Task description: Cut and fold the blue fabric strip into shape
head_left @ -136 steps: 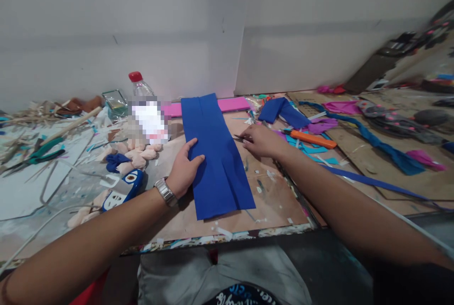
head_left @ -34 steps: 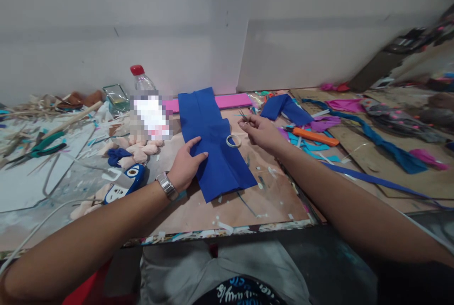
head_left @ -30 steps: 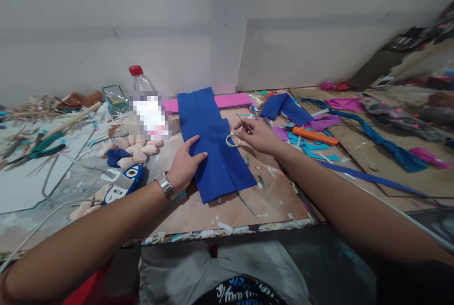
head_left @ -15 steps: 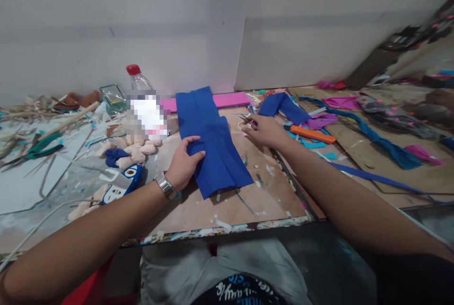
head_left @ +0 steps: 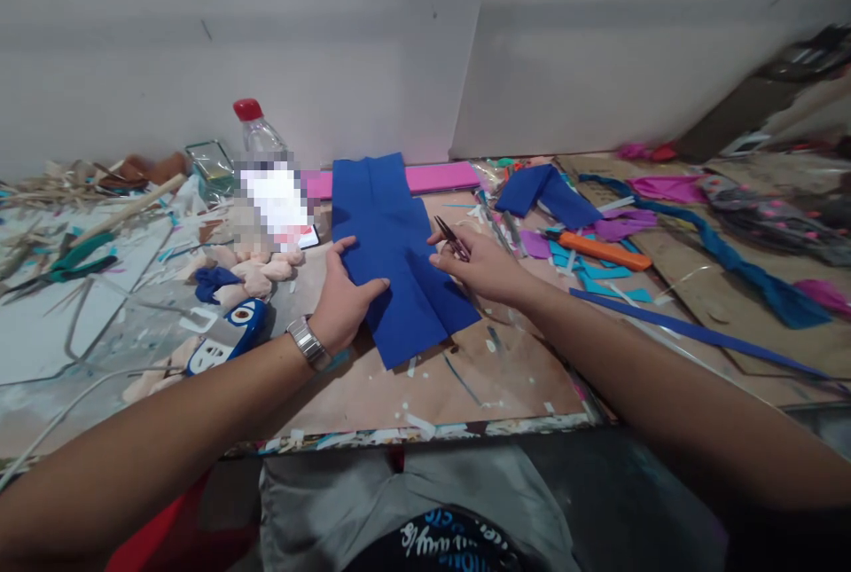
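A long blue sheet [head_left: 382,239], which looks like crepe paper or cloth, lies across the work table in front of me. My left hand [head_left: 346,297] is at its left edge, thumb on top, the other fingers partly hidden by the hand and sheet. At the sheet's right edge, my right hand [head_left: 482,263] is curled around small pointed scissors [head_left: 453,240], tips pointing up and left. Right-hand fingertips touch or nearly touch the sheet; I cannot tell which. The lower right part of the sheet is creased and raised.
A lit phone [head_left: 279,204] and a bottle with a red cap [head_left: 248,110] stand at the back left. Pliers [head_left: 83,262] and a blue-and-white cabled tool [head_left: 230,337] lie left. An orange cutter [head_left: 602,251], blue strip [head_left: 691,328] and folded blue piece [head_left: 549,195] lie right.
My right hand has moved left and slightly down with the scissors, to the sheet's right edge. The sheet's lower right part has creased. The view has shifted slightly.
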Demonstrator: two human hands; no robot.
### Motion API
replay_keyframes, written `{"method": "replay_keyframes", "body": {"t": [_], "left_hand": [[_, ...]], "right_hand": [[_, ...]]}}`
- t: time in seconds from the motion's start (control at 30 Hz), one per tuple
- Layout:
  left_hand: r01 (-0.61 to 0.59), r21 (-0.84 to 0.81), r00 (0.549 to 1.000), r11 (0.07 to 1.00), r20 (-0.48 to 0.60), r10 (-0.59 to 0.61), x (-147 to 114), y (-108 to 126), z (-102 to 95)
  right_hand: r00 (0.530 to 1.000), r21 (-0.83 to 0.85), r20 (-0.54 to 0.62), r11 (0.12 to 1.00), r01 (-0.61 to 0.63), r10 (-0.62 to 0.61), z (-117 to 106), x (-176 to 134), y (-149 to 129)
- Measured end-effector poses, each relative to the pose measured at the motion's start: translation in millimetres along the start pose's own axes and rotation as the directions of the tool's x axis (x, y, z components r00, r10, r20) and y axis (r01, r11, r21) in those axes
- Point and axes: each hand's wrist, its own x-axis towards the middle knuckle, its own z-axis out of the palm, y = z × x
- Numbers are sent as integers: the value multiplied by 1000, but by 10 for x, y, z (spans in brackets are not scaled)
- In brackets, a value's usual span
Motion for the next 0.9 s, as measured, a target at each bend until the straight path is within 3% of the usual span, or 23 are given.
{"method": "replay_keyframes", "body": {"t": [0.13,0.27,0.37,0.47,0.67,0.9], "left_hand": [[-42,4,999,999,27,42,-9,3,0],[-63,-45,998,997,16,63,-1,18,19],[-30,-107,998,994,53,36,13,18,24],[-7,-117,996,993,90,17,19,7,19],[-51,-142,994,989,86,63,-2,37,32],[9,-311,1000,950,-21,-16,-31,213,92]], "right_hand": [[996,-109,-66,993,50,-58,-2,52,80],[991,39,126,998,-54,49,65,-29,26],[977,78,212,996,-37,19,145,-118,-20],[984,29,177,1000,-2,-3,215,-163,-22],[991,124,133,992,2,-18,281,-146,9],[997,124,11,990,73,-75,320,-135,20]]}}
